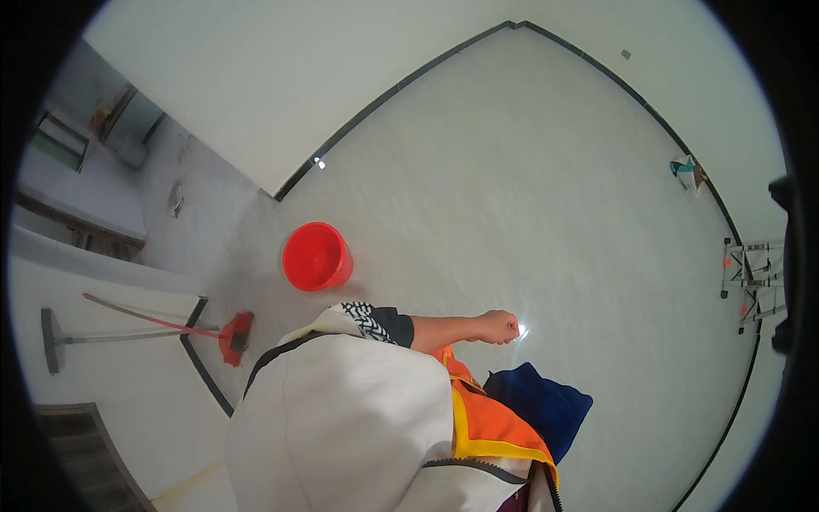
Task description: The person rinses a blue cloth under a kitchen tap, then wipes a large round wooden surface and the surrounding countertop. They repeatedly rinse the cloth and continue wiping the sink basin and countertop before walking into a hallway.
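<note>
My left hand (pixel 499 327) is closed in a fist, the bare forearm reaching rightward from a short sleeve with a black-and-white pattern. Whatever the fingers hold, if anything, is hidden. Just beyond the knuckles a small bright glint (pixel 523 331) shows against the pale floor; its source cannot be made out. Below the forearm hang an orange cloth with yellow trim (pixel 499 424) and a dark blue cloth (pixel 546 405). A white garment (pixel 350 410) fills the lower middle. My right hand is out of sight.
A red bucket (pixel 316 257) stands on the floor to the left. A red broom (pixel 234 339) and a long-handled grey tool (pixel 51 340) lean by the left wall. Far right are a metal ladder (pixel 755 282) and a white-and-teal bag (pixel 686 173). Dark skirting (pixel 409 77) edges the walls.
</note>
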